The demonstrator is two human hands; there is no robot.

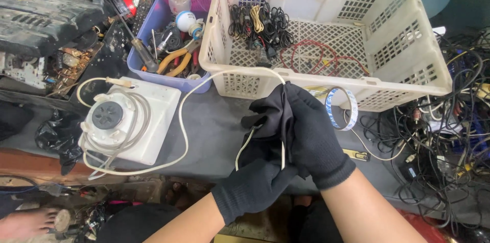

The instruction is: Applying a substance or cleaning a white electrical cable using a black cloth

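soft, even daylight, sharp through the middle of the view

light falls from above and spreads flat, leaving only faint shadows under the white basket (326, 77) and the white appliance base (130, 120). no hard glare, just a mild sheen on the grey tabletop (214, 130). the black gloves lose detail in their folds. the wide lens bends the edges, and the corners turn dimmer and slightly soft.
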